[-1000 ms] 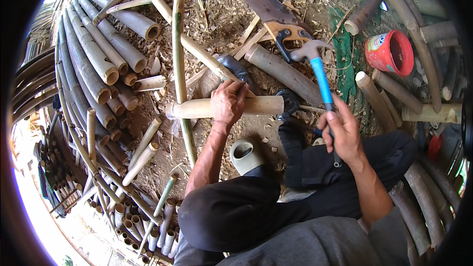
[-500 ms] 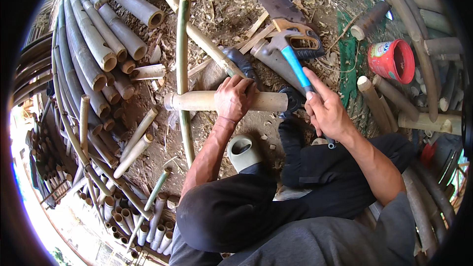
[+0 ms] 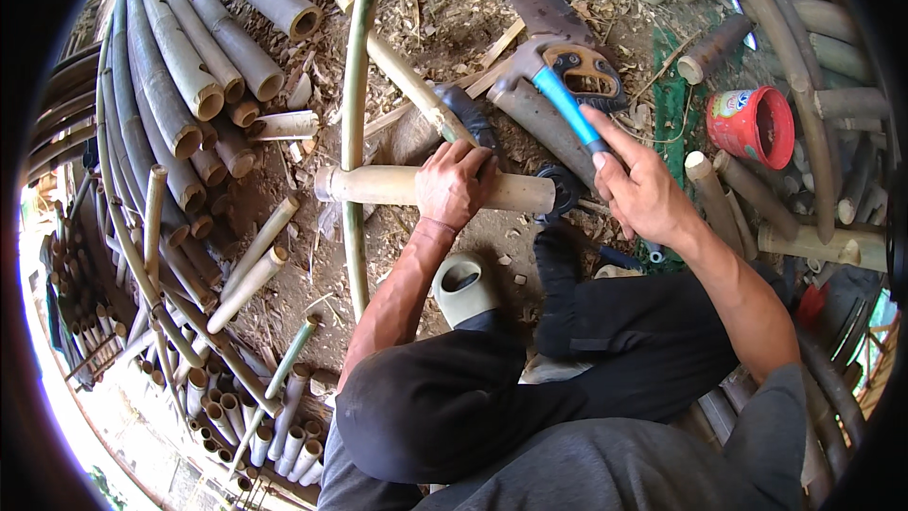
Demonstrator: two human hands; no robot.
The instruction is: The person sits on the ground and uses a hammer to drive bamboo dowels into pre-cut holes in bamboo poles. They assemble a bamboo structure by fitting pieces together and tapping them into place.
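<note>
My left hand is wrapped over the middle of a short, pale bamboo tube, which lies crosswise before me. A long greenish bamboo pole crosses the tube near its left end, showing above and below it; I cannot tell whether it passes through or behind. In my right hand is a claw hammer with a blue and dark handle. Its head is up and away from the tube, toward the far side. Another slanting bamboo pole reaches down to just beyond my left hand.
A handsaw lies on the chip-strewn ground beyond the hammer. At right stands a red bucket among bamboo pieces. Stacked bamboo poles fill the left side, with upright cut tubes at lower left. My foot wears a light clog.
My right hand and the hammer have moved slightly away from me, and the hammer head now overlaps the saw's handle more. My left hand keeps its hold on the tube.
</note>
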